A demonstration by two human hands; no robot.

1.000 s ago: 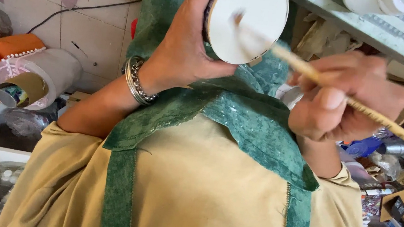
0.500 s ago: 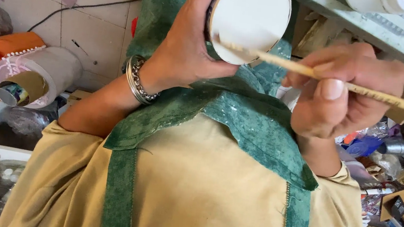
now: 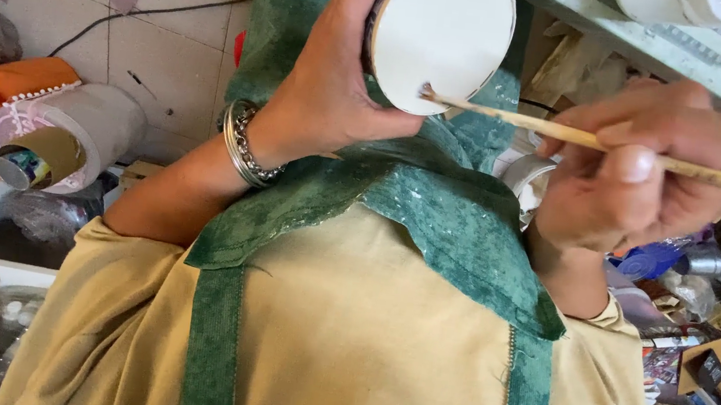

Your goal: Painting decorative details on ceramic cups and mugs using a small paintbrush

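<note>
Two hands, one round white container and one thin brush.
Our left hand grips the round white container up near the shelf, flat base facing us, while our right hand pinches the wooden brush, its tip touching the base's lower edge.

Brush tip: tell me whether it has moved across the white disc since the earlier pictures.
Yes. The brush tip has slid from the white disc's middle down toward its lower rim.
</note>
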